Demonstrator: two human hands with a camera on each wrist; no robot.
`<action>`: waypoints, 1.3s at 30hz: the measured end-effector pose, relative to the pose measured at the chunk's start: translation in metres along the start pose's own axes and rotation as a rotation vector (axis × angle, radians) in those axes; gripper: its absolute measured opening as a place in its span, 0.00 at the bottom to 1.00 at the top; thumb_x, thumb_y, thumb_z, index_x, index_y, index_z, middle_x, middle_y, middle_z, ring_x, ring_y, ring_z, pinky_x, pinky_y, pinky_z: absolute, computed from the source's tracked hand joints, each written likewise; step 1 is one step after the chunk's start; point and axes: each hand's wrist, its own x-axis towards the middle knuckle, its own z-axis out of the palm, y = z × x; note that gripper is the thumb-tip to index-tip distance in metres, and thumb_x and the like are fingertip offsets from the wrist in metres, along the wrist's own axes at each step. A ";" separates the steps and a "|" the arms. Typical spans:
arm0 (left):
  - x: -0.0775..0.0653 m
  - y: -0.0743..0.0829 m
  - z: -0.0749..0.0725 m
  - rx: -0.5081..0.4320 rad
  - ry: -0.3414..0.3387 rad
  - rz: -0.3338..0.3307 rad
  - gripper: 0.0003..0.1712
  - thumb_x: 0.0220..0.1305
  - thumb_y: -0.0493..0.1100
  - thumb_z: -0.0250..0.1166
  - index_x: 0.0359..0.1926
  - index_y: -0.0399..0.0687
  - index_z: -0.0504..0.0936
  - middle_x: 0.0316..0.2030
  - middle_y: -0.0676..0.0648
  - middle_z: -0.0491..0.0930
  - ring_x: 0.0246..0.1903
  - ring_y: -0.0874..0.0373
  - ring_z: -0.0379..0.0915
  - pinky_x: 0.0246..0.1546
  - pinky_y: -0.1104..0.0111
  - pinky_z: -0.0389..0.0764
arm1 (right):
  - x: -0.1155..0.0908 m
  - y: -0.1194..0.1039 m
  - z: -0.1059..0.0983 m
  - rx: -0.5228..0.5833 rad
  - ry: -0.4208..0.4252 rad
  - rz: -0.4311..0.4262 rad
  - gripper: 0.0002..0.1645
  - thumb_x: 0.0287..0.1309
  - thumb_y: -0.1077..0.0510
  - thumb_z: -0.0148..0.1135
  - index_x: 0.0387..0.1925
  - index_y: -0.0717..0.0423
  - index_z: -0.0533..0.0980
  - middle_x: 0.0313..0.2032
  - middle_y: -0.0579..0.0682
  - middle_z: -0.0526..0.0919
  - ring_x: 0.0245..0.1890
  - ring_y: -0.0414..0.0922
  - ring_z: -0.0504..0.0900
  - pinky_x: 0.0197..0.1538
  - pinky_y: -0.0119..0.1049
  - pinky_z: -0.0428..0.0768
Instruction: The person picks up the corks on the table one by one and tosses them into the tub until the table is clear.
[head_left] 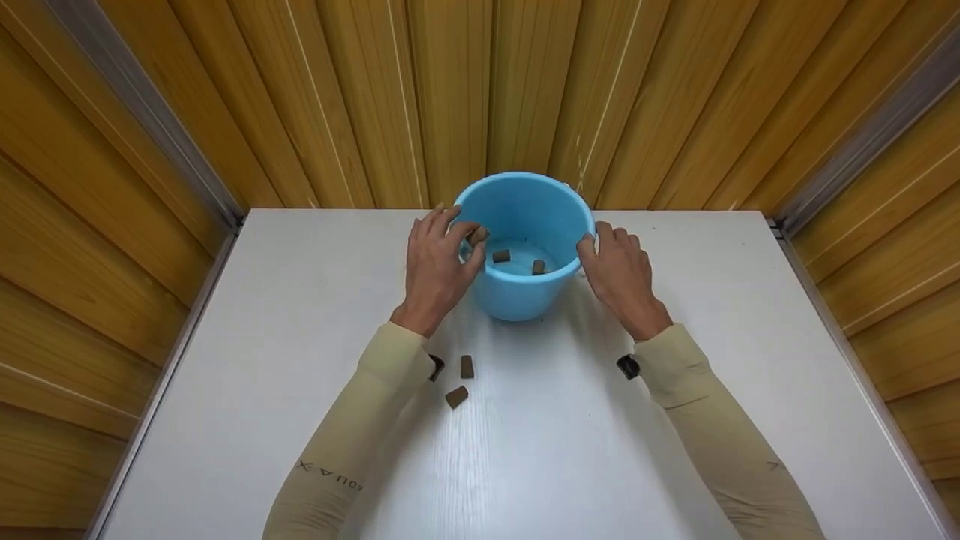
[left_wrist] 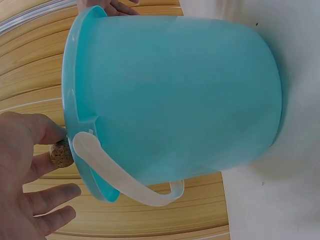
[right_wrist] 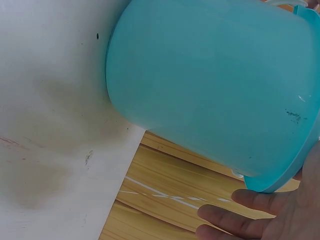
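Note:
A light blue bucket point(head_left: 517, 296) stands upright on the white table, with corks inside, among them one cork point(head_left: 501, 256) and another cork point(head_left: 538, 267) at the bottom. My left hand point(head_left: 439, 259) is at the bucket's left rim and pinches a brown cork point(left_wrist: 61, 153) between thumb and finger; the other fingers are spread. At the right rim, my right hand point(head_left: 621, 270) holds the bucket, thumb at the edge and fingers outside, as the right wrist view point(right_wrist: 280, 215) partly shows. On the table nearer me lie two corks, one upper cork point(head_left: 466, 367) and one lower cork point(head_left: 456, 397).
A white handle point(left_wrist: 125, 182) hangs down the bucket's side. Behind the bucket rises a wood-patterned wall point(head_left: 525, 90), close to the table's far edge. Similar panels with metal edging point(head_left: 187, 322) flank the white table point(head_left: 315, 300) on the left and right.

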 end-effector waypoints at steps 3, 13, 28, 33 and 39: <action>0.000 0.000 0.000 -0.004 0.004 0.009 0.15 0.71 0.46 0.71 0.54 0.44 0.89 0.65 0.38 0.79 0.73 0.39 0.66 0.74 0.38 0.59 | 0.000 0.000 0.000 0.005 -0.006 0.004 0.38 0.80 0.43 0.38 0.72 0.69 0.68 0.56 0.70 0.78 0.55 0.65 0.74 0.58 0.64 0.73; 0.002 0.000 0.003 -0.019 0.017 0.027 0.14 0.72 0.44 0.70 0.53 0.44 0.89 0.64 0.37 0.80 0.73 0.38 0.66 0.73 0.37 0.59 | 0.000 0.001 0.000 0.012 0.012 -0.011 0.37 0.80 0.43 0.39 0.70 0.69 0.70 0.52 0.69 0.79 0.53 0.65 0.75 0.55 0.64 0.74; -0.002 0.004 0.000 -0.020 -0.026 -0.015 0.19 0.70 0.47 0.72 0.58 0.43 0.87 0.68 0.38 0.78 0.75 0.40 0.63 0.75 0.40 0.56 | -0.001 0.002 0.000 0.021 0.007 -0.014 0.38 0.80 0.42 0.36 0.70 0.69 0.69 0.52 0.69 0.80 0.53 0.65 0.76 0.55 0.65 0.75; -0.009 0.005 -0.001 -0.030 -0.023 -0.022 0.20 0.69 0.47 0.72 0.58 0.43 0.88 0.68 0.38 0.78 0.75 0.40 0.63 0.75 0.40 0.57 | -0.001 0.002 -0.001 0.022 -0.007 -0.005 0.39 0.80 0.41 0.36 0.72 0.68 0.68 0.55 0.69 0.79 0.55 0.65 0.75 0.57 0.65 0.74; -0.017 0.003 -0.001 -0.039 -0.008 -0.035 0.19 0.70 0.47 0.72 0.57 0.43 0.87 0.67 0.39 0.78 0.74 0.40 0.64 0.74 0.40 0.58 | 0.000 0.003 0.000 0.023 -0.005 -0.005 0.38 0.80 0.42 0.36 0.72 0.68 0.68 0.56 0.69 0.79 0.55 0.65 0.75 0.58 0.65 0.74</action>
